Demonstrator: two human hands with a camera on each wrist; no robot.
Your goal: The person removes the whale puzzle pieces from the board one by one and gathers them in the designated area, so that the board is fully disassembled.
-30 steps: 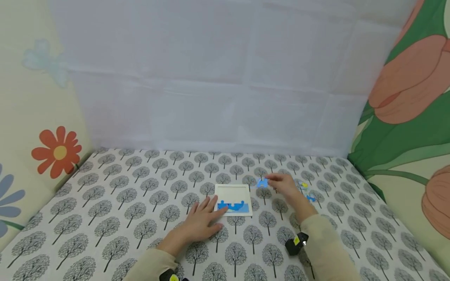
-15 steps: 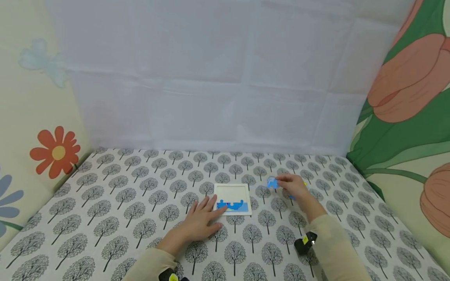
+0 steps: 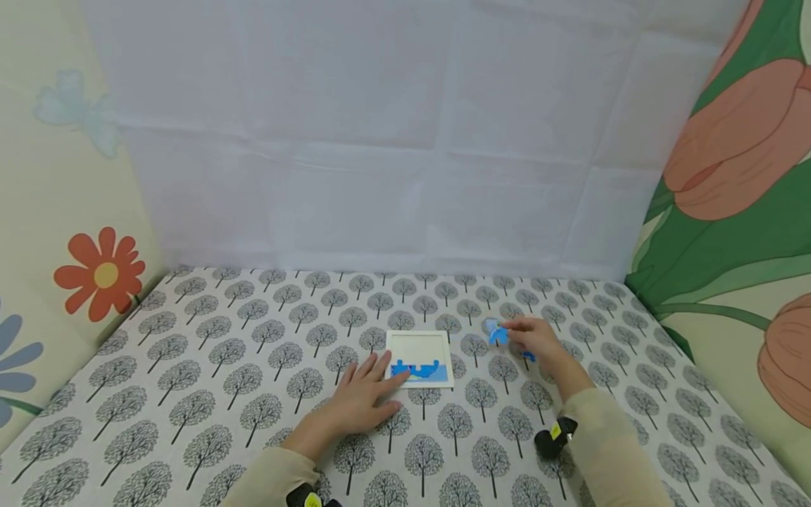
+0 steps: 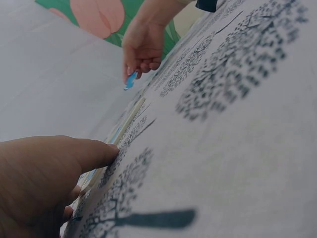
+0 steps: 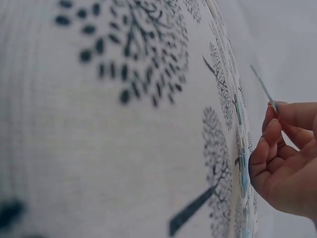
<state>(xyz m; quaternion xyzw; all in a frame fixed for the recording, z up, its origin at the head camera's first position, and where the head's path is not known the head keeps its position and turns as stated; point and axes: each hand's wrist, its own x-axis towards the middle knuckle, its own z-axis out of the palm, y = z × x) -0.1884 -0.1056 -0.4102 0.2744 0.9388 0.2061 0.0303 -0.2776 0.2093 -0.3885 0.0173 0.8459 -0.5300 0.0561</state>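
Observation:
My right hand (image 3: pixel 537 341) pinches a blue jigsaw piece (image 3: pixel 499 336) between thumb and fingertips, right of the puzzle frame. Seen edge-on in the right wrist view, the held piece (image 5: pixel 261 83) is a thin sheet raised off the cloth. The white square puzzle frame (image 3: pixel 418 345) lies flat in the middle; blue pieces (image 3: pixel 436 375) fill its lower part, while its upper part shows bare white. With fingers spread, my left hand (image 3: pixel 360 401) rests at the frame's lower left corner, its index fingertip over the blue pieces. In the left wrist view, the left thumb (image 4: pixel 96 152) stretches along the frame's side.
Loose jigsaw pieces (image 5: pixel 242 168) lie flat on the cloth under my right hand; in the head view a blue one (image 3: pixel 529 356) shows below the palm. The tree-print cloth (image 3: pixel 253 366) runs back to a white curtain (image 3: pixel 380 141), with floral panels (image 3: pixel 728 197) at both sides.
My right hand has moved right, away from the frame, carrying the jigsaw piece, which has turned in the fingers. It now covers most loose pieces. My left hand stays put.

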